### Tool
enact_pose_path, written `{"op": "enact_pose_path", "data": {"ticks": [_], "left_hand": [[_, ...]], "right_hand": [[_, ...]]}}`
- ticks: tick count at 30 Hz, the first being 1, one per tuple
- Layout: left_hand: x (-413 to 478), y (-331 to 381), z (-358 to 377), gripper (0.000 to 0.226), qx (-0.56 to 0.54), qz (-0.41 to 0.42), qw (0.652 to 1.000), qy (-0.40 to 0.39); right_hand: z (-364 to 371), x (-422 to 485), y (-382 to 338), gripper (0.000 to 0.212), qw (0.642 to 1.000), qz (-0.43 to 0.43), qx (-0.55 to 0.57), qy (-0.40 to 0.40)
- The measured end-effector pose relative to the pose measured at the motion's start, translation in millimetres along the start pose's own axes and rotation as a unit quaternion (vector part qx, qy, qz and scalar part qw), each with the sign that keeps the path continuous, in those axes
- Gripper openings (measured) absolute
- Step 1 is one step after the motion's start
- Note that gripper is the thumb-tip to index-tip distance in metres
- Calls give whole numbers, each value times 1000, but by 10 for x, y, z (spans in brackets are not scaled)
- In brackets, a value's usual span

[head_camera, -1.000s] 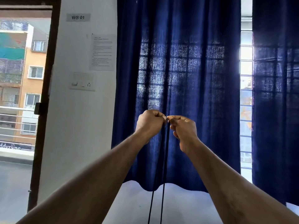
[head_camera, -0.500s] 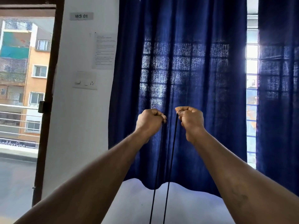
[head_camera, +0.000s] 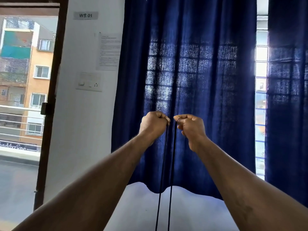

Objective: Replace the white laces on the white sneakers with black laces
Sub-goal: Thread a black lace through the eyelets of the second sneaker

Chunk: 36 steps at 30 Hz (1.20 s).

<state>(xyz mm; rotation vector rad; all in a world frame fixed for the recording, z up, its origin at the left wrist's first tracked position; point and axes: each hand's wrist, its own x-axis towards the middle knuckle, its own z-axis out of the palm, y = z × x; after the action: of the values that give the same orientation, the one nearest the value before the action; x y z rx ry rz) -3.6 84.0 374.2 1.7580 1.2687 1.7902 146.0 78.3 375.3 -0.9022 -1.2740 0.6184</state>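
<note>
Both arms are stretched up and forward in front of a dark blue curtain. My left hand pinches one end of a black lace, and my right hand pinches the other end. The two thin black strands hang straight down side by side, a little apart, and run out of the bottom of the view. The hands are close together at about the same height, with a small gap between them. No sneaker is in view.
A blue curtain covers a window ahead. A white wall with a switch plate and a paper notice stands left. An open doorway onto a balcony lies at far left. A white surface shows below.
The hands touched one second ago, drew apart half a second ago, and have now come closer again with a small gap. The view has shifted slightly.
</note>
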Motion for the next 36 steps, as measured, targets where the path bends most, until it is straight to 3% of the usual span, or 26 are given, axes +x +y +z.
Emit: {"op": "enact_pose_path", "data": {"ticks": [36], "left_hand": [[-5, 83, 24, 16, 12, -5, 1000, -1]], "right_hand": [[77, -72, -146, 7, 1000, 19, 15, -12]]}}
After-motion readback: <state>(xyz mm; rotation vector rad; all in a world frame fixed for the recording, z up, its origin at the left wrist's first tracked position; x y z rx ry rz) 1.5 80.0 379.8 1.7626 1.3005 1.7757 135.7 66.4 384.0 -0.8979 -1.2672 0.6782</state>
